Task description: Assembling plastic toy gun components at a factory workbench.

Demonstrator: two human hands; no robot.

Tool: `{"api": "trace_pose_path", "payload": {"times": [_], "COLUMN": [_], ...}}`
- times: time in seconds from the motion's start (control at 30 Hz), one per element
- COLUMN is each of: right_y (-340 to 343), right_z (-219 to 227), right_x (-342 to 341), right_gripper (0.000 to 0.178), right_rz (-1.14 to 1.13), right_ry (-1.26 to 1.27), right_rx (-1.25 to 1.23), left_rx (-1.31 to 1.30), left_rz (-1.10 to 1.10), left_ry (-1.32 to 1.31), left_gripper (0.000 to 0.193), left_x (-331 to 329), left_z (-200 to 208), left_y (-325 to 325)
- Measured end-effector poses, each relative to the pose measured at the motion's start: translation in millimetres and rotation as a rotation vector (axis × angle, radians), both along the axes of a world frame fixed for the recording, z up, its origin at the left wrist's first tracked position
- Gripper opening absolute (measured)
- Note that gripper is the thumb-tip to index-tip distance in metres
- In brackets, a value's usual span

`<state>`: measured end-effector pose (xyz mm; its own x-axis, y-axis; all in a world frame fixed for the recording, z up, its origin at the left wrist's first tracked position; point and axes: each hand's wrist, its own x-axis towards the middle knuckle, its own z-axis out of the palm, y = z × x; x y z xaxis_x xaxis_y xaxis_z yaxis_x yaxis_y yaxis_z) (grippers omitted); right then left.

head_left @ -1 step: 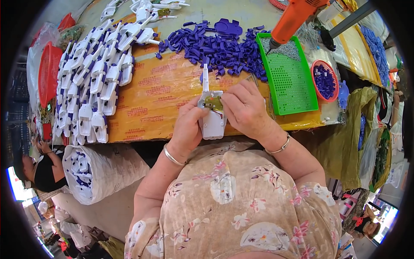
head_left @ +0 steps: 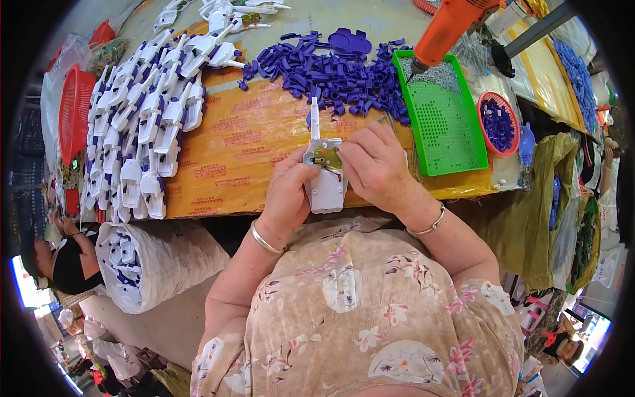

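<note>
White plastic housing point(head_left: 327, 192) lies at the near edge of the desk point(head_left: 231, 155), midway between left and right, its narrow stem pointing to the far side. The left grip point(head_left: 288, 192) is clasped around its left edge, thumb beside a green circuit board point(head_left: 329, 159) seated in the open shell. The right grip point(head_left: 377, 165) has its fingers pinched together at the board's right edge; I cannot tell whether anything is between them. Beyond the stem spreads a heap of purple plastic parts point(head_left: 324, 73). To the right sits a green perforated tray point(head_left: 453, 152), small metal pieces at its far end beneath an orange power screwdriver point(head_left: 450, 33). Right of that stands a red basket point(head_left: 483, 126) of purple pieces. On the left, white-and-purple housings point(head_left: 149, 119) lie stacked in rows; nearer, a white sack point(head_left: 182, 264) holds similar ones.
</note>
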<state>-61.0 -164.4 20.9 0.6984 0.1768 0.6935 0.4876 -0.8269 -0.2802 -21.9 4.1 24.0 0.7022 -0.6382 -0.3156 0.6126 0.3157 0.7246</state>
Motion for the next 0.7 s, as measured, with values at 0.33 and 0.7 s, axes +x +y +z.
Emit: {"api": "trace_pose_path", "payload": {"times": [0.33,0.7], "right_y": [2.2,4.5], "right_z": [1.1,-0.7], "right_x": [-3.7,-2.0], "right_gripper": [0.016,0.013], "right_rz": [-0.016,-0.008], "right_ry": [0.014,0.062], "right_rx": [0.012,-0.049], "left_rx": [-0.065,0.005], "left_rz": [-0.033,-0.001], "left_ry": [0.005,-0.047], "left_gripper": [0.042,0.041], "left_x": [0.2,2.7], "left_z": [-3.2,-13.1], "left_y": [2.6,3.2]}}
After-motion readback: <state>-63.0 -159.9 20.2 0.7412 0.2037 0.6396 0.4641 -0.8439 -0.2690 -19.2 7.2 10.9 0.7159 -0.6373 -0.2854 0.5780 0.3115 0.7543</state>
